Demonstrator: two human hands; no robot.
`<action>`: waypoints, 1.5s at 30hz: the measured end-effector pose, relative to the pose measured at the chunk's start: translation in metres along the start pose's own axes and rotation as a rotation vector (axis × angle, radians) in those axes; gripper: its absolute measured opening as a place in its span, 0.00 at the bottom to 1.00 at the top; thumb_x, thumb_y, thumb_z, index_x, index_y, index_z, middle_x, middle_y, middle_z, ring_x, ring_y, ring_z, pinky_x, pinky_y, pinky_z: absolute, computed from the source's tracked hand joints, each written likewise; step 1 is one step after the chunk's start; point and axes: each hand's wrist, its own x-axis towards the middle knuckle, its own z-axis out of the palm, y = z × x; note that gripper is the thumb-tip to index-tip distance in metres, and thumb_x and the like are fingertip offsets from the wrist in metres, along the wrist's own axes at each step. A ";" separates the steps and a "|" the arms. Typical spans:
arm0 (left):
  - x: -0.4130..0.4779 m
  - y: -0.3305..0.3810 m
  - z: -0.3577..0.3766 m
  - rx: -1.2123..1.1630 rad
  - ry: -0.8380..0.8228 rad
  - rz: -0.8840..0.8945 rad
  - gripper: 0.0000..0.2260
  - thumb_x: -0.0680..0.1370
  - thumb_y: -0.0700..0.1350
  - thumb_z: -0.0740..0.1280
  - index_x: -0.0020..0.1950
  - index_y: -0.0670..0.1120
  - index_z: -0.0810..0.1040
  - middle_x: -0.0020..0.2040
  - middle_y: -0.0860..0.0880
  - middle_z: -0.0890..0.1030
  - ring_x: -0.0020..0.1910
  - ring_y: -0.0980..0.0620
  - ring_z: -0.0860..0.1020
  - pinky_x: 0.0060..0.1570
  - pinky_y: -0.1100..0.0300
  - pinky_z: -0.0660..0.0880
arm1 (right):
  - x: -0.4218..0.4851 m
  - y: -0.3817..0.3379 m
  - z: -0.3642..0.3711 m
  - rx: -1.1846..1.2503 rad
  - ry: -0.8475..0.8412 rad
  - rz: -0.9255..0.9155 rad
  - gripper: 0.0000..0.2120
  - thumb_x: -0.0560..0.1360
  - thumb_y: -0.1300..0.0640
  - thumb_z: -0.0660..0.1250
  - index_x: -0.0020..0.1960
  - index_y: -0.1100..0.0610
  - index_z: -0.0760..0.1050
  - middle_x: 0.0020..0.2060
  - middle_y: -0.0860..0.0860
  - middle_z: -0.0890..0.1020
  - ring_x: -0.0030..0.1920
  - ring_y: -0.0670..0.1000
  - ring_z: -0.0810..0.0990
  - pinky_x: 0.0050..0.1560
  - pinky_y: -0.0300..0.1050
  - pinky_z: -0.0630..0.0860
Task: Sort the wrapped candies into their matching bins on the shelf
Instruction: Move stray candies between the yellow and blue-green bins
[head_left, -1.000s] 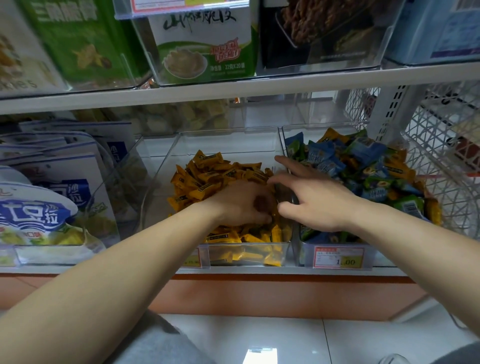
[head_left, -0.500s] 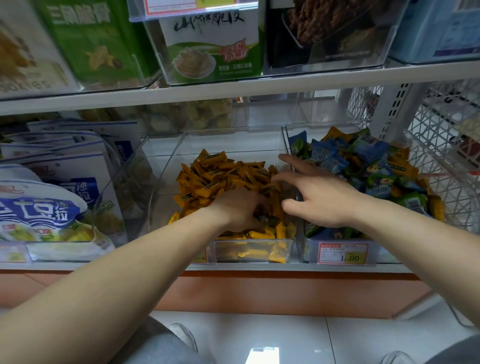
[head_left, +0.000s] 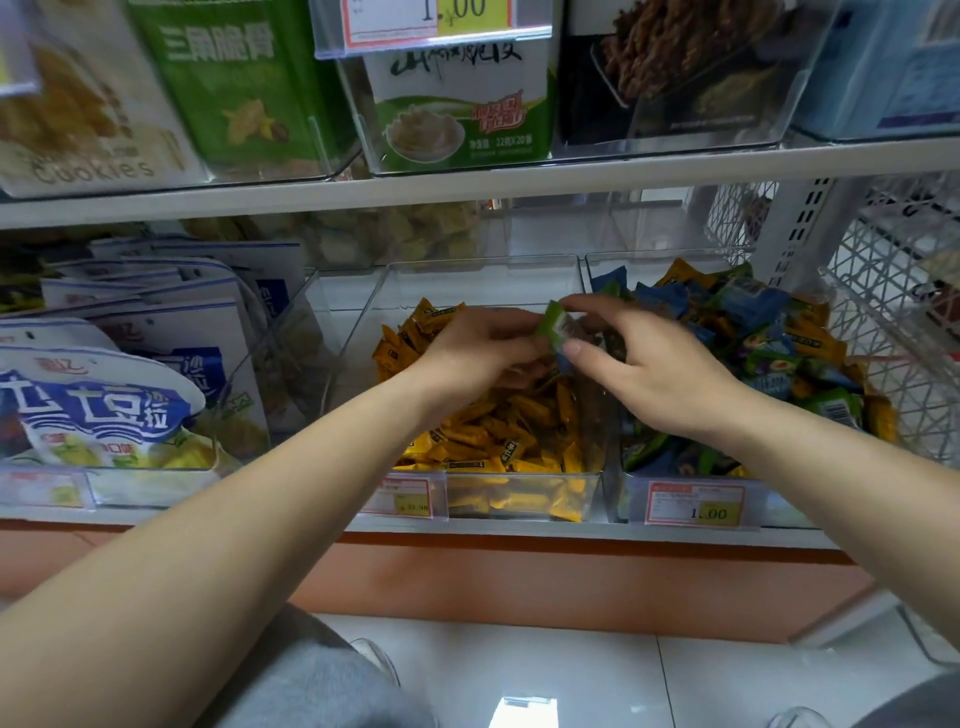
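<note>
Now we hold a small green wrapped candy (head_left: 556, 325) above the clear plastic bin of orange-yellow candies (head_left: 483, 280), where it does not belong. Our left hand (head_left: 483, 353) and right hand (head_left: 660, 374) both pinch it. Next, we judge, it must go into the neighbouring clear bin of blue and green candies (head_left: 649, 257). Both bins stand on a white shop shelf (head_left: 519, 526), over a pale tiled floor (head_left: 571, 670).
</note>
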 end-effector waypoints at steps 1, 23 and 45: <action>0.001 0.003 0.004 -0.022 0.004 0.017 0.08 0.78 0.41 0.69 0.53 0.53 0.83 0.47 0.45 0.85 0.46 0.50 0.83 0.50 0.57 0.81 | 0.000 -0.003 -0.001 0.032 0.026 0.001 0.20 0.80 0.45 0.63 0.70 0.50 0.71 0.58 0.42 0.78 0.59 0.45 0.76 0.50 0.28 0.67; 0.037 -0.044 0.022 1.163 -0.447 -0.041 0.32 0.69 0.69 0.70 0.70 0.59 0.69 0.67 0.53 0.73 0.64 0.48 0.73 0.56 0.51 0.75 | -0.029 0.039 -0.054 -0.548 -0.317 0.210 0.41 0.72 0.26 0.49 0.76 0.50 0.63 0.72 0.50 0.72 0.67 0.55 0.73 0.66 0.52 0.71; -0.036 -0.011 -0.092 0.904 0.186 0.081 0.16 0.76 0.57 0.69 0.64 0.60 0.77 0.62 0.52 0.80 0.55 0.53 0.79 0.47 0.62 0.72 | -0.002 -0.046 -0.007 -0.280 -0.170 -0.136 0.24 0.74 0.36 0.59 0.68 0.43 0.71 0.64 0.44 0.76 0.64 0.46 0.74 0.61 0.48 0.75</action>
